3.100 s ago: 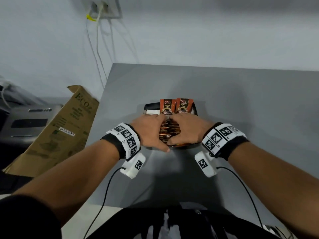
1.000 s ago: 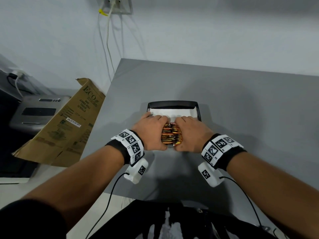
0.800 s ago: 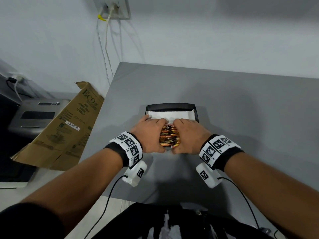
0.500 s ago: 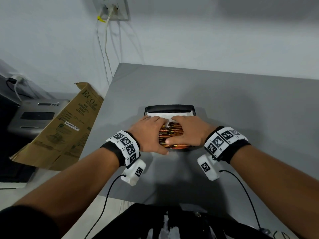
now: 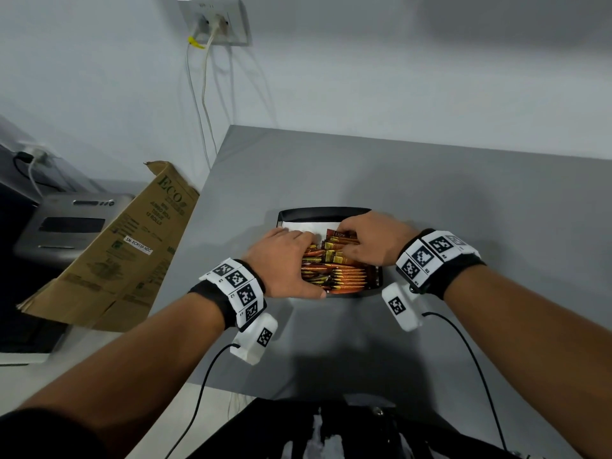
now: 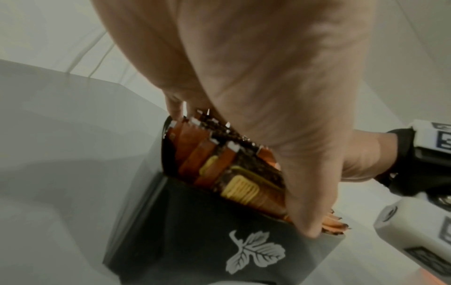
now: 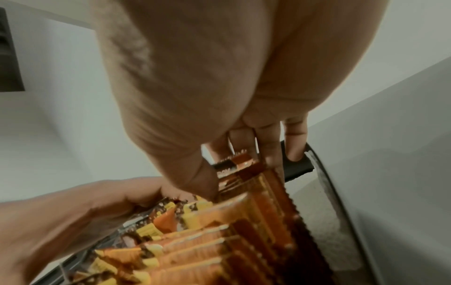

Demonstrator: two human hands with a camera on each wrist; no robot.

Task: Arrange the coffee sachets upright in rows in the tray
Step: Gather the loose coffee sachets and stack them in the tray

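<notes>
A black tray [image 5: 324,213] with a white liner sits mid-table, packed with orange and brown coffee sachets [image 5: 337,273] standing on edge in rows. My left hand [image 5: 291,260] cups the left row, thumb along the tray's near edge and fingers at the far end. The left wrist view shows the left hand [image 6: 292,154] clamped over the sachets [image 6: 219,165] above the leaf-printed tray wall [image 6: 195,231]. My right hand [image 5: 356,238] pinches the farthest sachets of the right row. In the right wrist view, the right hand's [image 7: 214,173] thumb and fingers squeeze those sachets [image 7: 244,169].
The grey table [image 5: 463,210] stretches to the right and back to a white wall. A flattened cardboard box [image 5: 126,253] leans off the table's left edge beside a grey machine [image 5: 66,226]. Cables hang from a wall socket [image 5: 215,24].
My hands have drawn apart, uncovering more of the sachets. The right hand moved to the far right of the stack and now pinches the back sachets. The left hand stays on the left row.
</notes>
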